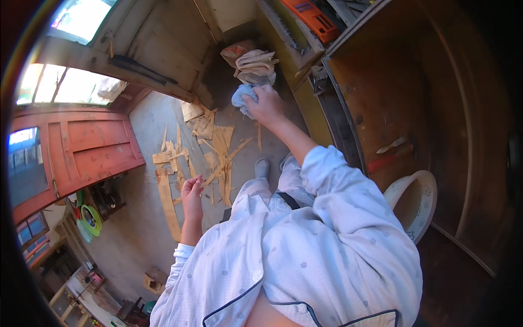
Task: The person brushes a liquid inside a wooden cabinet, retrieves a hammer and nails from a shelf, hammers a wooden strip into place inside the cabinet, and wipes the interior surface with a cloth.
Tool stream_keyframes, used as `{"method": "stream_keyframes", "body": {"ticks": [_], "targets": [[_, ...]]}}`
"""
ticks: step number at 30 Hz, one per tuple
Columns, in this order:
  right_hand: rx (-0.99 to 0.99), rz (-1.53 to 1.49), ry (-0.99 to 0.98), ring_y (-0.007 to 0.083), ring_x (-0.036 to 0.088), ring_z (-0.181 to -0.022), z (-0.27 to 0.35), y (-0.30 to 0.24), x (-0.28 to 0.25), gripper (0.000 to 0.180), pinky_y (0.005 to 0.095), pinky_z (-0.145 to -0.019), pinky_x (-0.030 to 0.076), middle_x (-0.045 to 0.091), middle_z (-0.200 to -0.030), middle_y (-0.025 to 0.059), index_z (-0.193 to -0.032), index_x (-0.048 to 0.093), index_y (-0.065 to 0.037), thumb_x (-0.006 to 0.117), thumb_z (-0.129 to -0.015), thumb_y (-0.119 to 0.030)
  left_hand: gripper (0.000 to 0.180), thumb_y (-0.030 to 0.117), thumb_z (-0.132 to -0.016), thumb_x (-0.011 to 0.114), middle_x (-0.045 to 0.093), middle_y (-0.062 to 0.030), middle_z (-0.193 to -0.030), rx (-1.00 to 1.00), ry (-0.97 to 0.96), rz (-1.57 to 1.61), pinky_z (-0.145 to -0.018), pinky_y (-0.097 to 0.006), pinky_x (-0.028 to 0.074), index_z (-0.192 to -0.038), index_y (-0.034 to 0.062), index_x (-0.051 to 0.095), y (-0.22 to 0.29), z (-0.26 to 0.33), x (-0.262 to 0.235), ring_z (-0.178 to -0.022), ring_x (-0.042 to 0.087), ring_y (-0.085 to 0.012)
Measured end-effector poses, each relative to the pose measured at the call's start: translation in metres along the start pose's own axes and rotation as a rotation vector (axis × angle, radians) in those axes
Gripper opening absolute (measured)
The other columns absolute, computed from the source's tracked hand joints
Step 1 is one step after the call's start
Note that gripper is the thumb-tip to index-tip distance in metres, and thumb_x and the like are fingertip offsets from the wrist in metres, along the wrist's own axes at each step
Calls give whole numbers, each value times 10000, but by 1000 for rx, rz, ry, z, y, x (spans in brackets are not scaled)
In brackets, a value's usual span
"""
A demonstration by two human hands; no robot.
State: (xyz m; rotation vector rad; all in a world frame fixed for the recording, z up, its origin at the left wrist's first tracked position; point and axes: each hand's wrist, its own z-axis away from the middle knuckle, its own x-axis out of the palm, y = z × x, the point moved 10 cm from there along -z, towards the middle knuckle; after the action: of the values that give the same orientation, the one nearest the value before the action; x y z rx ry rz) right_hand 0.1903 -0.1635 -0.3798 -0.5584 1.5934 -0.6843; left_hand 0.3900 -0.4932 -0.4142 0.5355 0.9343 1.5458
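My right hand (267,106) is stretched forward, its fingers wrapped round a crumpled light blue cloth (243,100). Just beyond the cloth, a pile of folded pale sacks (256,66) lies on the floor by the wall. My left hand (192,197) hangs lower, at my left side, with its fingers curled in and nothing visible in them. Below it on the grey floor lie torn strips of flat tan material (222,143), scattered and overlapping. Neither hand touches these strips.
To my right stands a brown wooden cabinet (403,82), with an orange case (310,19) on top and a pale patterned basin (424,201) beside it. A red door (98,143) and a wooden door (158,49) are on the left. My shoes (262,168) stand near the strips.
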Motion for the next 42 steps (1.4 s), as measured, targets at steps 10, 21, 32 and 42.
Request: {"method": "stream_keyframes", "body": {"ticks": [10,21,32,42], "targets": [[151,125,-209,423,584,-824,-23,33,-25,387,461,-711,463,621,-864,228,-822,654,-28,485,-890,-370,107,153,-878,566,634,-54,-1066,14,-133,24,-809,-282,437,-952,77,582,21,-25,34,-973,586,-132],[367,-1003,406,225,616,-901,10,95,-197,319,340,-786,481,648,-952,143,-984,603,6,554,-887,-295,95,127,-880,548,646,-75,-997,-43,-328,-40,-755,-289,466,-926,50,581,20,-66,128,-916,608,-156],[456,-606,934,204,583,-941,-12,324,-470,500,320,-812,470,597,-1058,109,-1229,446,12,648,-785,-99,83,101,-871,528,652,-67,-973,-148,-385,-171,-676,-244,453,-930,62,571,35,-96,251,-870,619,-150],[325,596,732,338,571,-1027,-154,461,-454,521,397,-867,468,579,-1115,222,-1239,442,12,599,-767,-145,70,77,-889,526,648,-92,-948,-227,-341,-301,-702,-271,473,-936,41,563,15,-82,311,-861,623,-161]]}}
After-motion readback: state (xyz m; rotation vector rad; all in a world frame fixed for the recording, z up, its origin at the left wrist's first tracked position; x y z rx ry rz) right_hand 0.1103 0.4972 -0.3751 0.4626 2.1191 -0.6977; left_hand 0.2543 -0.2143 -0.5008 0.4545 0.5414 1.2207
